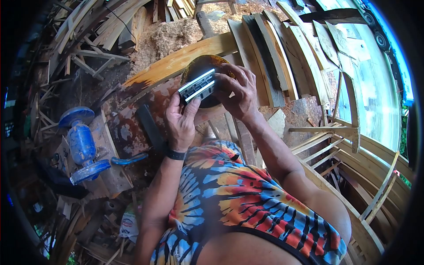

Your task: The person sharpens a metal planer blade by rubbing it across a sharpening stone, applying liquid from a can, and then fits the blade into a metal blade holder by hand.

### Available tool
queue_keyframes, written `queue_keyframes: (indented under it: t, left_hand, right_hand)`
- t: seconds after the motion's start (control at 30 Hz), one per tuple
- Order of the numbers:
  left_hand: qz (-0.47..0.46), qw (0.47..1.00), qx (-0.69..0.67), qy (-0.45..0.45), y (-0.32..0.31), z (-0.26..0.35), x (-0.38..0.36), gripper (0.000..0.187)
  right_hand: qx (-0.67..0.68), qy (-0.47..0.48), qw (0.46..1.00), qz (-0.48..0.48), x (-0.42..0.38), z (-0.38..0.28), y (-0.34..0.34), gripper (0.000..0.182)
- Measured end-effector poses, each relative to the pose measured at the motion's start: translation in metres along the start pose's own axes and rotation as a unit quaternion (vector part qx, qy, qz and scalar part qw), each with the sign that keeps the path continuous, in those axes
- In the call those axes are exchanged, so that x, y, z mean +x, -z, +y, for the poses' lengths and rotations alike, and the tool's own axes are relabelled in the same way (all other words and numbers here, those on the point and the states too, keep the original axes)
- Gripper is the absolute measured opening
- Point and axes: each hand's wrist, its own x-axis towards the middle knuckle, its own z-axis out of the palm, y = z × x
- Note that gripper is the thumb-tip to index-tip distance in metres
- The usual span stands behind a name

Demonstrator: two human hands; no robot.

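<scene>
Head cam shows both hands up over a wooden plank (176,62), left hand (181,121) and right hand (238,90) with fingers clamped on a shiny metal blade piece (197,85) against a dark round block (207,66), blue grinder (84,145) off left.

A blue grinder (84,148) sits on a board at the left, a blue handle (129,159) just beside it. A sawdust heap (170,37) lies near the top, with loose slats (92,26) piled to its left. Curved planks (282,57) lean at the upper right. A long pale plank (176,62) runs diagonally across the middle.
</scene>
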Motion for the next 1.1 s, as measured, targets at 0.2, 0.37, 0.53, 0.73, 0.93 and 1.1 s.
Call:
queue_keyframes:
  t: [0.2,0.37,0.53,0.73,0.93,1.1]
  left_hand:
    - [0.001,1.0,0.003,0.002,0.0,0.003,0.0,0.025]
    - [0.003,1.0,-0.009,0.004,0.0,0.002,0.0,0.026]
    - [-0.006,1.0,-0.006,0.007,0.005,-0.005,0.0,0.029]
    - [-0.004,1.0,-0.008,-0.029,0.0,0.002,-0.002,0.036]
    - [-0.013,0.997,0.05,-0.05,0.001,0.003,-0.004,0.038]
    - [-0.018,0.997,0.053,-0.046,0.001,0.005,-0.004,0.038]
  right_hand:
    - [0.003,-0.002,1.0,0.004,0.002,-0.002,0.0,0.046]
    - [0.005,0.012,1.0,0.012,0.003,-0.001,-0.002,0.051]
    - [0.007,0.018,1.0,0.012,0.002,0.0,-0.003,0.05]
    - [0.032,-0.019,0.999,0.029,0.004,-0.006,0.0,0.058]
    - [0.015,-0.003,1.0,0.003,0.004,-0.004,0.001,0.071]
    - [0.011,0.008,1.0,-0.01,0.002,-0.002,0.001,0.07]
